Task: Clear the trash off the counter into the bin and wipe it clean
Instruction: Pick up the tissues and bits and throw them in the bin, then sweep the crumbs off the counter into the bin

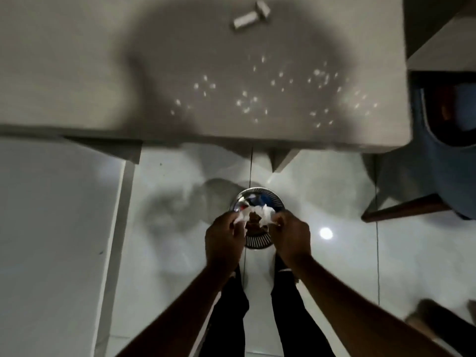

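A round metal mesh bin (270, 199) stands on the white tile floor just in front of the counter (103, 60). Directly over the bin, my left hand (224, 238) and my right hand (292, 235) together grip a crumpled white tissue (260, 215) with something brown cupped in it. Blue and white rubbish lies inside the bin. Several small white crumbs (247, 101) are scattered over the counter's right half. Two small pale cylinders (251, 16) lie near the counter's far edge.
A blue chair (443, 171) with wooden legs stands at the right, close to the counter's corner. A pale cabinet surface (51, 228) fills the left. My dark trouser legs (231, 305) stand behind the bin.
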Demonstrator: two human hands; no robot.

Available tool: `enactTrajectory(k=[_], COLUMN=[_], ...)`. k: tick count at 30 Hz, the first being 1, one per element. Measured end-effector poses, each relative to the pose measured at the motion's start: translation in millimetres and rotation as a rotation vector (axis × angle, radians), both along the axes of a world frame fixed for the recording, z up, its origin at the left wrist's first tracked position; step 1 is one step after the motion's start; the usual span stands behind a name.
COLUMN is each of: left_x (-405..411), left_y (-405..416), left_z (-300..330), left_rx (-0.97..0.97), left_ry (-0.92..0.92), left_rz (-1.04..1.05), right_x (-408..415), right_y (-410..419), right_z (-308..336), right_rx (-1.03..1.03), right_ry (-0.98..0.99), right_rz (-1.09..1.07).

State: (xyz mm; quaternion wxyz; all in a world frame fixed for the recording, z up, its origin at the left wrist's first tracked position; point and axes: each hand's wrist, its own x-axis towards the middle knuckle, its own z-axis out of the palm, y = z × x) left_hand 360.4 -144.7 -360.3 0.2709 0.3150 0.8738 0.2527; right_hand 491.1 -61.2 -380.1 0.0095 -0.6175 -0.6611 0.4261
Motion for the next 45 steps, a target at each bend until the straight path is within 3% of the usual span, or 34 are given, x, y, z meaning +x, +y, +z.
enactTrajectory(k=[6, 9, 12, 18, 25, 30, 34, 40, 45], left_x=[3, 2, -6, -23, -46, -81, -118, -135, -122], left_y=[36, 40, 31, -4, -8, 50, 125, 185, 200], left_z=[-99, -101, -83, -9, 155, 254, 297, 294, 291], left_rx=[-0.137, -0.182, -0.101, -0.011, 0.221, 0.407, 0.433, -0.048, -0.052], left_ry=[-0.165, -0.331, -0.291, 0.127, 0.659, 0.876, 0.834, 0.647, 0.551], left_rz=[-0.011, -0.051, -0.124, -0.329, -0.818, -0.691, -0.489, -0.555, -0.55], right_x=[-15, -16, -18, -19, -11, -30, -76, -122, -137], right_y=[21, 24, 23, 15, 6, 37, 107, 185, 200], right_z=[-101, -112, -97, -12, 169, 283, 336, 346, 321], right_rx=[-0.137, -0.224, -0.198, -0.103, 0.212, 0.646, 0.824, 0.515, 0.423], right_ry=[-0.14, -0.131, -0.085, 0.142, 0.268, 0.435, 0.322, 0.017, -0.104], right_rz=[0.055, 0.139, 0.197, 0.286, 0.555, 0.441, 0.295, 0.314, 0.515])
